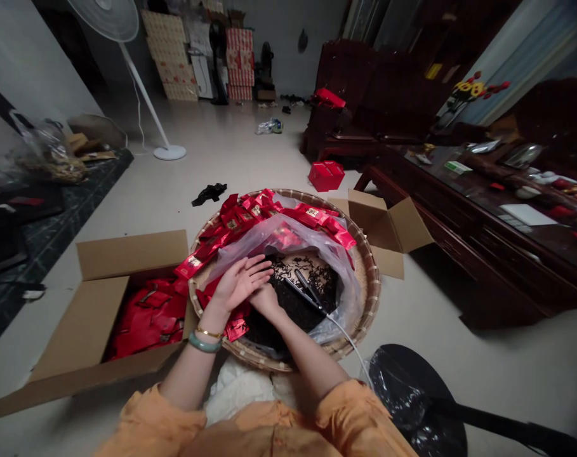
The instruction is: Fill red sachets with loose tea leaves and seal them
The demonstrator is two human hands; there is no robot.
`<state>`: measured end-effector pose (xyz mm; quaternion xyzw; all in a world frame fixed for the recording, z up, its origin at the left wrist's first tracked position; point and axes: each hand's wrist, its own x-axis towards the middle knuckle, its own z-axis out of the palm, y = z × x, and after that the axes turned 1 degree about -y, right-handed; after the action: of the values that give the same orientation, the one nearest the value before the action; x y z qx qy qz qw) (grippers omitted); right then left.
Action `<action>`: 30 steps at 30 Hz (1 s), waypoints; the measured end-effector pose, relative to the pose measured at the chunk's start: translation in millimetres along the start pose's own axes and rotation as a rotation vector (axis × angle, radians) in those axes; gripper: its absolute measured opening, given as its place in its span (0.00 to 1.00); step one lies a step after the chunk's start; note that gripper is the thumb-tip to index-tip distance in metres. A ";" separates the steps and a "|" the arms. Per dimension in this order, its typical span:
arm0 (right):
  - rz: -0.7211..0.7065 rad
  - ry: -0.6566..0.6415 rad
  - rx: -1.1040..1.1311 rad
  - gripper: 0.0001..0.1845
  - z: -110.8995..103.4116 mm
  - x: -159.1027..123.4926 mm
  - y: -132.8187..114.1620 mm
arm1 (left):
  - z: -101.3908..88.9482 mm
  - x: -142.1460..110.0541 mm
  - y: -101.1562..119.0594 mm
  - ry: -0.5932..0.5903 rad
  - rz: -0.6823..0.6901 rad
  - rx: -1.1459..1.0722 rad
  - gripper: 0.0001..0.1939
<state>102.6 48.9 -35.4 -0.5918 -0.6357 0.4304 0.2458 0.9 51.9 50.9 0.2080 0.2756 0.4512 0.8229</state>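
Bamboo tray under two hands

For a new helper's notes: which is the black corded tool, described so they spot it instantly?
Find the large round woven tray on the floor. Inside, a clear plastic bag holds dark tea leaves; the slim black tool lies on them, the only thing trailing a white cord.

The open left hand touches the curled right hand.
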 end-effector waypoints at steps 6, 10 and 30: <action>0.003 0.017 0.156 0.09 -32.9 -9.6 17.6 | -25.3 -12.4 -5.2 0.247 0.269 0.435 0.15; -0.006 0.025 0.552 0.14 -76.7 -33.6 35.9 | -35.1 -16.8 -13.5 0.259 0.265 0.807 0.21; -0.490 0.604 -0.038 0.19 -58.0 -86.5 21.3 | -17.1 -26.0 -65.1 0.315 0.193 1.067 0.10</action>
<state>177.2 -21.1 -6.7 -0.5269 -0.6653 0.1534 0.5062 19.4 -1.8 6.3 0.5497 0.5649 0.3479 0.5076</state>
